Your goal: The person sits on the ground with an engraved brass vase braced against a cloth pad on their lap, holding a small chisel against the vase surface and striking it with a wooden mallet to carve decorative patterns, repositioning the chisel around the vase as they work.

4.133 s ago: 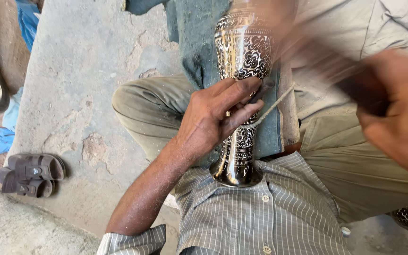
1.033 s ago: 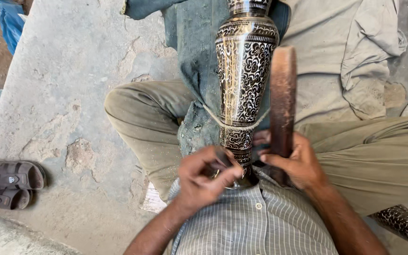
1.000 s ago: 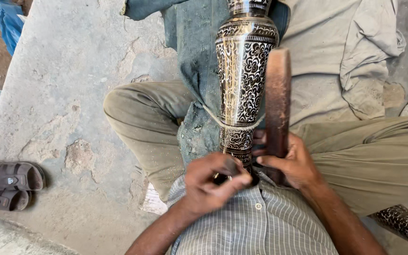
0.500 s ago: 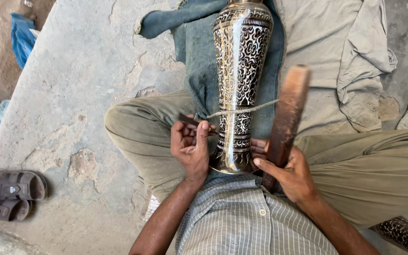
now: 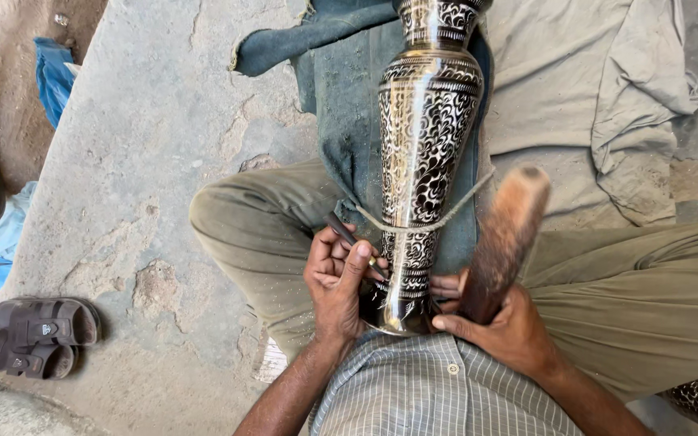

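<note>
Nearest the camera is the person's striped shirt. Just beyond it, the foot of an engraved metal vase rests against the lap, with the body lying lengthwise away from the person over a dark blue-green cloth. A cord is looped around the narrow lower part of the vase.

The left hand sits just left of the vase foot. Its fingers are curled closed around a thin dark chisel, whose working end meets the metal near the foot. The right hand is just right of the foot, wrapped fully around the lower end of a wooden mallet. The mallet head is raised and blurred, standing apart from the chisel.

Progress, judged from the surface: black-and-silver scroll pattern covers the vase from the lower section to the neck at the far end. The chisel is placed at the lowest band, near the foot, so work there appears unfinished. How much of the hidden underside is engraved cannot be told.

Olive trousers flank the vase on both sides. At the near left, a pair of sandals lies on the concrete floor. Farther right, a pale cloth is spread beyond the knee.
</note>
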